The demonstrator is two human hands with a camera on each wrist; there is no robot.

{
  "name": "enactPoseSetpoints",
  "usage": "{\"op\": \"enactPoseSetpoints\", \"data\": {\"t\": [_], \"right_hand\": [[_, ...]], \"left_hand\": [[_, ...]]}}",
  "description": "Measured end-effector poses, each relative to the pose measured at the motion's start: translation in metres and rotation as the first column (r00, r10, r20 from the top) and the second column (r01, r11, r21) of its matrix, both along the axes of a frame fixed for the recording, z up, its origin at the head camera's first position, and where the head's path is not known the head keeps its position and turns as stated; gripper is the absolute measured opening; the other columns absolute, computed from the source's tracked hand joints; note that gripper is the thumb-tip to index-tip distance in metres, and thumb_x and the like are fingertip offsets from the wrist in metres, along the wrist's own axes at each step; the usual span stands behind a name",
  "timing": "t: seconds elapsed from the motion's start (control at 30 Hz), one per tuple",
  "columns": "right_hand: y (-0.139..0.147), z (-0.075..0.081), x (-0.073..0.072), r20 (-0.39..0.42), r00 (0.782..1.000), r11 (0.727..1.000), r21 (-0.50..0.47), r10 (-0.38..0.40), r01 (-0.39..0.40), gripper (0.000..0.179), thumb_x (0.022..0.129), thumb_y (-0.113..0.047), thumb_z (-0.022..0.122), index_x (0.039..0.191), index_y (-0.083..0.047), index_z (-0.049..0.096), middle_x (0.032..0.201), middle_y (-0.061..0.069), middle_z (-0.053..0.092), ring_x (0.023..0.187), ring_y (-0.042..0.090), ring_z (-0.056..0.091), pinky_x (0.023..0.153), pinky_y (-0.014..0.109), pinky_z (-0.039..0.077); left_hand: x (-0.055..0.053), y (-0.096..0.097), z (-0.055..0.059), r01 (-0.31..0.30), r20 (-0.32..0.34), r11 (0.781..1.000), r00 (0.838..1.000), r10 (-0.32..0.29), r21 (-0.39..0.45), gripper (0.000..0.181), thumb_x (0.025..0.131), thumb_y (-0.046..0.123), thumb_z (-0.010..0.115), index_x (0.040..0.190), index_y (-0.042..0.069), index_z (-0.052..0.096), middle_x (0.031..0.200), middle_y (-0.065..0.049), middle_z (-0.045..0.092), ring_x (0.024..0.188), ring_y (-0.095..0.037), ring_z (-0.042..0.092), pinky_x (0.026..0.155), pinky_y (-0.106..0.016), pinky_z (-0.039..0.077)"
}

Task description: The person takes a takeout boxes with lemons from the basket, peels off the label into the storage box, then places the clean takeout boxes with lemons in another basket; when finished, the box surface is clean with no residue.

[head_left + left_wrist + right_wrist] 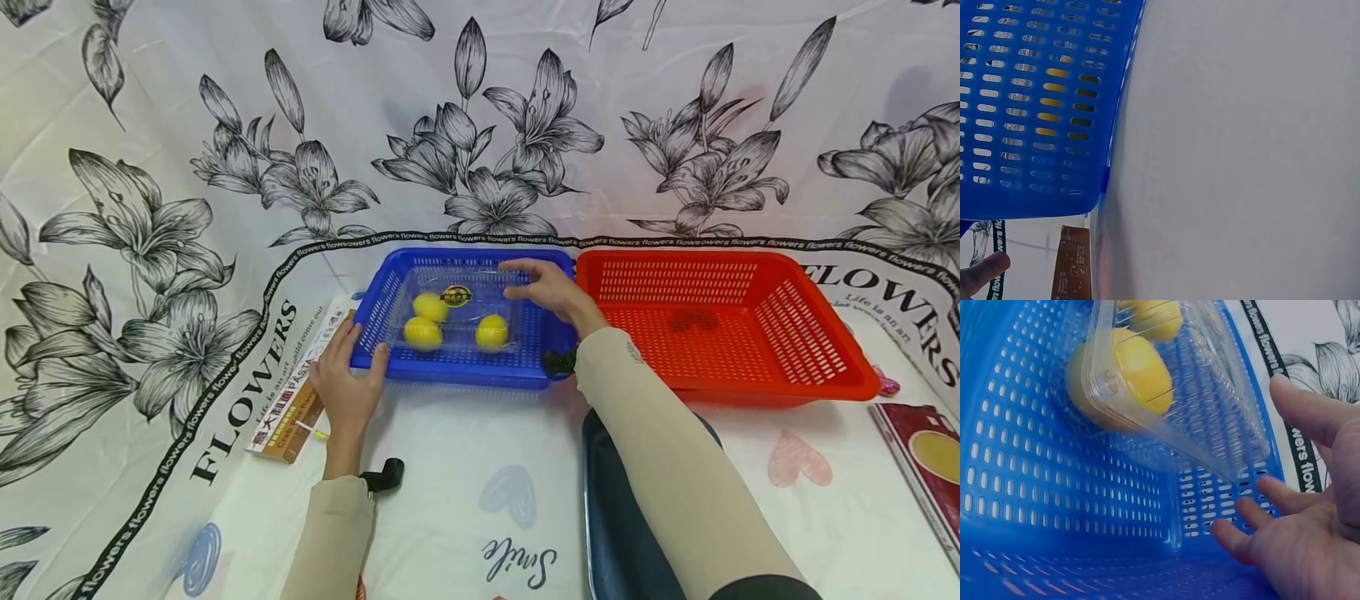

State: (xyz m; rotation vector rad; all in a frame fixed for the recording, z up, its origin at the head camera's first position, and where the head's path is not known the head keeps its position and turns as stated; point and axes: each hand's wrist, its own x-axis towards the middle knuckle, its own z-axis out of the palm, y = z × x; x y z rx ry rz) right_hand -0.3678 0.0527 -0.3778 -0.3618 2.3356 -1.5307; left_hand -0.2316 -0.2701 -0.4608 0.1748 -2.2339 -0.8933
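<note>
A blue slotted basket [450, 375] lies on the cloth. Inside it is a clear plastic box [468, 312] with a dark label, holding three round yellow fruits [492, 332]; one yellow fruit [1125, 381] shows large in the right wrist view. My left hand [349, 379] is at the basket's left end, thumb apart from the fingers; whether it touches the rim I cannot tell. In the left wrist view only one digit [988, 273] shows. My right hand [551, 292] reaches over the basket's right end beside the box, fingers spread and holding nothing.
A red slotted basket [697, 387] stands directly to the right. Below it lies a dark tray [622, 517], partly under the right forearm. A brown and white box [288, 421] sits by the left hand, and a dark red package [918, 467] at the far right.
</note>
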Motion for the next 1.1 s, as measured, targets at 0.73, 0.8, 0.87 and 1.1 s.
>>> {"op": "enactPoseSetpoints", "data": {"t": [0.73,0.8,0.87,1.1], "right_hand": [[-0.0065,-0.0012,0.0004,0.105,0.985,0.99,0.018,0.135,-0.138,0.072,0.094,-0.012,0.072,0.158,-0.021,0.039,0.166,0.009,0.031,0.149,0.036,0.036,0.113,0.053,0.045],[-0.0063,-0.0016,0.0006,0.096,0.987,0.991,0.012,0.13,-0.132,0.073,0.094,-0.011,0.073,0.158,-0.022,0.038,0.165,0.011,0.032,0.151,0.036,0.034,0.113,0.053,0.045],[-0.0061,-0.0016,0.0011,0.086,0.988,0.992,0.006,0.127,-0.128,0.075,0.094,-0.011,0.073,0.159,-0.023,0.037,0.165,0.014,0.032,0.151,0.036,0.033,0.113,0.052,0.046],[-0.0057,-0.0008,0.0037,0.061,0.992,0.993,-0.004,0.115,-0.115,0.08,0.093,-0.01,0.074,0.16,-0.027,0.033,0.164,0.017,0.032,0.15,0.035,0.035,0.11,0.051,0.049]], "left_hand": [[0.0006,0.0,0.0036,0.01,0.0,1.0,1.0,-0.01,0.008,0.056,0.091,0.04,0.07,0.139,0.012,0.063,0.152,-0.008,0.056,0.142,-0.035,0.049,0.115,-0.077,0.01],[0.0004,0.0001,0.0038,0.01,-0.001,1.0,1.0,-0.01,0.008,0.056,0.091,0.04,0.07,0.139,0.012,0.063,0.152,-0.008,0.056,0.142,-0.034,0.049,0.115,-0.078,0.01],[0.0003,0.0003,0.0038,0.007,-0.001,1.0,1.0,-0.007,0.006,0.056,0.091,0.04,0.069,0.139,0.012,0.063,0.152,-0.008,0.056,0.142,-0.034,0.049,0.115,-0.078,0.01],[0.0001,0.0003,0.0025,0.001,-0.005,1.0,1.0,-0.001,0.003,0.055,0.09,0.039,0.07,0.139,0.012,0.064,0.152,-0.006,0.056,0.142,-0.034,0.05,0.115,-0.077,0.012]]}}
